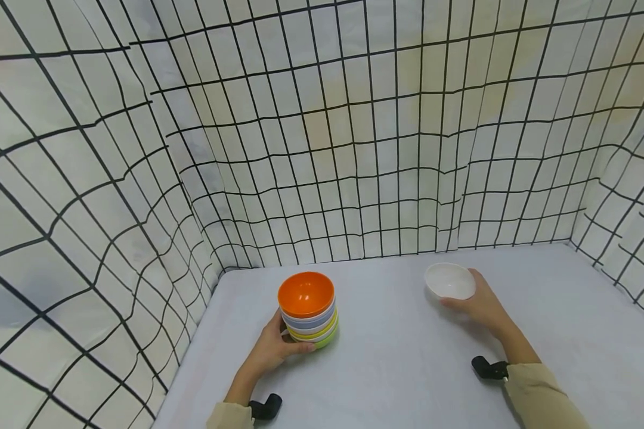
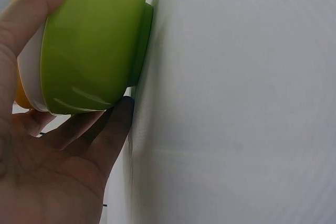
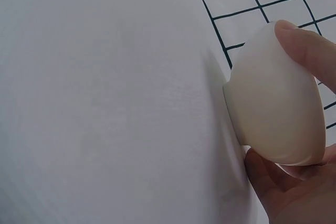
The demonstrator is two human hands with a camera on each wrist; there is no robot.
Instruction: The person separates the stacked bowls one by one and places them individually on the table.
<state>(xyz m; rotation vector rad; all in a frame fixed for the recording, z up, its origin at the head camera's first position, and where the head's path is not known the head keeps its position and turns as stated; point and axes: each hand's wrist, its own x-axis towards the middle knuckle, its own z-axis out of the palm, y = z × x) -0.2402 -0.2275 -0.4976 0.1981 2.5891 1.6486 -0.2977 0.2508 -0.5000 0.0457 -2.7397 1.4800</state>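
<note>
A stack of nested bowls stands at the left of the white table, an orange bowl uppermost, with white, blue and yellow ones beneath. The lowest is a green bowl, its foot on or very near the tabletop. My left hand grips the stack low on its side, thumb across the front and fingers around the far side. Over on the right, my right hand holds a single white bowl between thumb and fingers. That bowl is upright, its foot close to the table; whether it touches, I cannot tell.
The table has a white cover and stretches between the two hands. White walls with a black grid rise behind it and on both sides. A black wrist device is on the left wrist, another on the right.
</note>
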